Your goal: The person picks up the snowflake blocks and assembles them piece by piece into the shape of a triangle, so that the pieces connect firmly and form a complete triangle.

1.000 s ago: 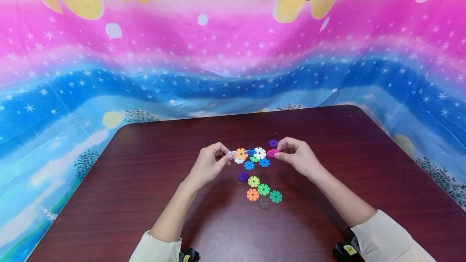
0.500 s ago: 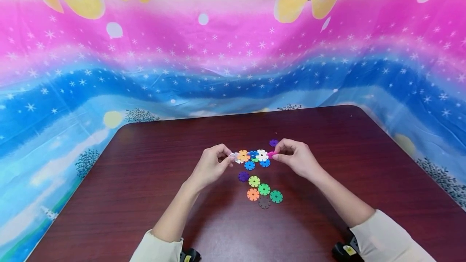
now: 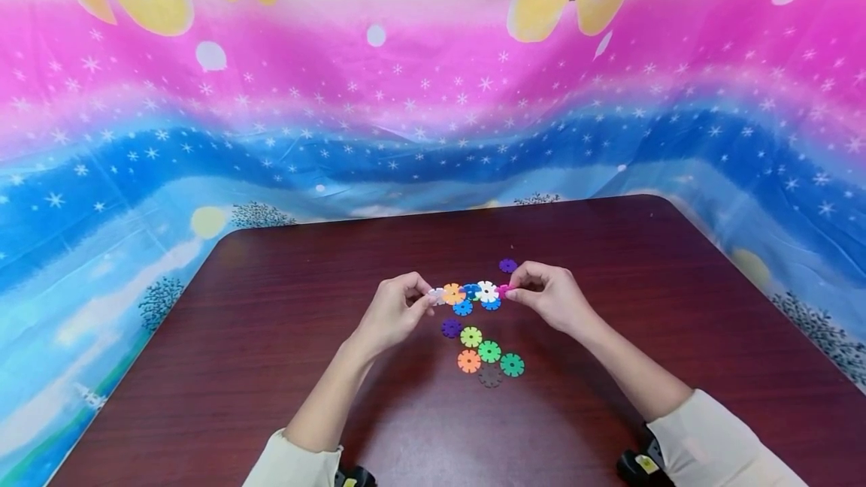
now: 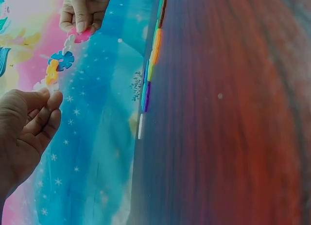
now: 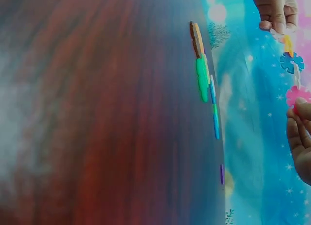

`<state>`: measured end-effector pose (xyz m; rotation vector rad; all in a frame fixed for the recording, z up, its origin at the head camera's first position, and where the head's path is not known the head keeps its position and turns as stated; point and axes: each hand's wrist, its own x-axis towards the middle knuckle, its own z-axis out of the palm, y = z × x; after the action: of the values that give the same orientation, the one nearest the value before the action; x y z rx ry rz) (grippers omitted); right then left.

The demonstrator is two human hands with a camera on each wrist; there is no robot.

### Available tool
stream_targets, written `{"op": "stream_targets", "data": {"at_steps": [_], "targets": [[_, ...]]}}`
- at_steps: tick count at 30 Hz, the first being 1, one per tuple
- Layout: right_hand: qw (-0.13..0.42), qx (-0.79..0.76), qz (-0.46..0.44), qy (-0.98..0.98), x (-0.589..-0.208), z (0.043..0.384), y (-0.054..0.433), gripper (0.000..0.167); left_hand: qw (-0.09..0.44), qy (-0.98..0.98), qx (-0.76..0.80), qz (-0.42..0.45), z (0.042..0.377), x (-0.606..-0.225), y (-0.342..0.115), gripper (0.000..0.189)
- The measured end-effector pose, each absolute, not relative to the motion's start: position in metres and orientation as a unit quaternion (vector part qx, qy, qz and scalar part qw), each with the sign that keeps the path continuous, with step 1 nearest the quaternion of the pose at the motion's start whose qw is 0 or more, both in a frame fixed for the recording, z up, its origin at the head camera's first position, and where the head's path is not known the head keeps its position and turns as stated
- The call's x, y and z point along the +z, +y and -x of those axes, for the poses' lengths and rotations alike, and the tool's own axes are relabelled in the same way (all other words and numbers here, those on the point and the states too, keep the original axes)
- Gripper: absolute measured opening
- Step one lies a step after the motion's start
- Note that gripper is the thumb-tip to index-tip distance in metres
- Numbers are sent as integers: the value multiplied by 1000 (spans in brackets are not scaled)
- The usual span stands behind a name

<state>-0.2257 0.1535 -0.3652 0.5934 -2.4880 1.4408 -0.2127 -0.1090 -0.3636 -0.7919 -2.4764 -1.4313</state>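
Note:
A short chain of interlocking notched plastic discs is held above the table between both hands. My left hand [image 3: 395, 316] pinches a pale whitish disc [image 4: 44, 84] at one end between thumb and fingers. From there the chain runs through an orange disc [image 3: 453, 293], a blue disc [image 5: 292, 63] and a white disc [image 3: 486, 291]. At the other end my right hand [image 3: 555, 295] pinches a pink disc [image 5: 298, 95], partly covered by the fingertips in the head view. The pink and white discs touch; how deep the notches fit is too small to tell.
Loose discs lie flat on the dark red table [image 3: 271, 367]: a purple one [image 3: 507, 266] beyond the chain, two blue ones under it, and nearer ones in purple, yellow-green [image 3: 470, 337], green, orange and brown [image 3: 490, 375]. A patterned cloth [image 3: 419, 119] hangs behind.
A gap stood between the pink disc and the white disc a second ago; my right hand has brought the pink disc against the white one. The chain has sunk slightly.

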Motion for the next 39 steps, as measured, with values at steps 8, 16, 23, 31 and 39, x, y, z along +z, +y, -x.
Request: {"op": "stream_targets", "data": {"at_steps": [8,16,23,31,39], "targets": [[118,482,-216,-841,-371,227,154,10,94,-825,-486,275,213,-364,-109,4],[111,480,-215,-843,-371,226,154,9,94,-829,-476,280,215,-366,-106,7],[78,503,-188,-840,-367,227,152,12,128,-826,-487,254,215,-359,-107,6],[-42,728,-114,-675,-354,220,136,9,127,-795,-579,124,214,-347,-95,26],[-101,827,-84,-547,-347,211,110,19,39,-763,-635,112,205,-338,-63,26]]}}
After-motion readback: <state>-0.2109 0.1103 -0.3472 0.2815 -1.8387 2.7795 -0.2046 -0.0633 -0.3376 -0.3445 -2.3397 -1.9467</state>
